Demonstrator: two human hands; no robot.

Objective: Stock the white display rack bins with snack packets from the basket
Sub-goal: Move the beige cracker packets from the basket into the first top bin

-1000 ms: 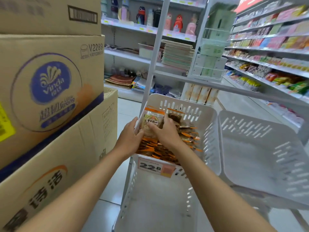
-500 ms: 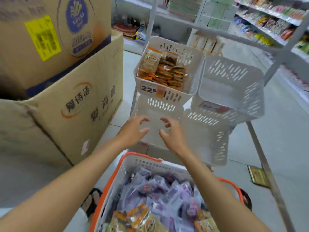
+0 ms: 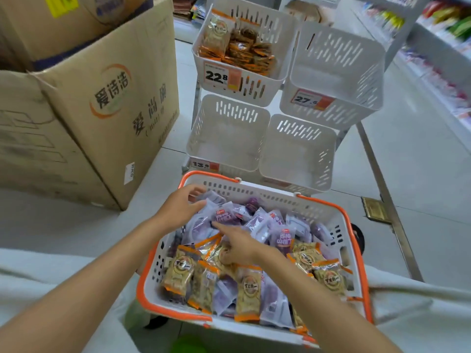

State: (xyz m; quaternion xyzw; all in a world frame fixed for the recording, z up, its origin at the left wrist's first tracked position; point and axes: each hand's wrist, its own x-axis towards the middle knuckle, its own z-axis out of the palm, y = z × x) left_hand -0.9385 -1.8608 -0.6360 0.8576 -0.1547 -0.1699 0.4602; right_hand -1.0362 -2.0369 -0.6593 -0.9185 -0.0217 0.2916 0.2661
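I recorded the left hand [image 3: 182, 207] spread and the right hand [image 3: 240, 247] straight-fingered, both touching but gripping none of the snack packets [image 3: 283, 238] heaped in the basket [image 3: 254, 194] before the rack bins [image 3: 234, 114]; I judged them light, crinkly, slippery, best pinched at a sealed edge.

A large cardboard box [image 3: 109, 103] with printed characters stands on the pale tiled floor [image 3: 420, 174] at left. Blurred stocked shelves [image 3: 443, 34] line the right.

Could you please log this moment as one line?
picking from basket | left hand over purple packets | right hand over orange packets, grip unclear
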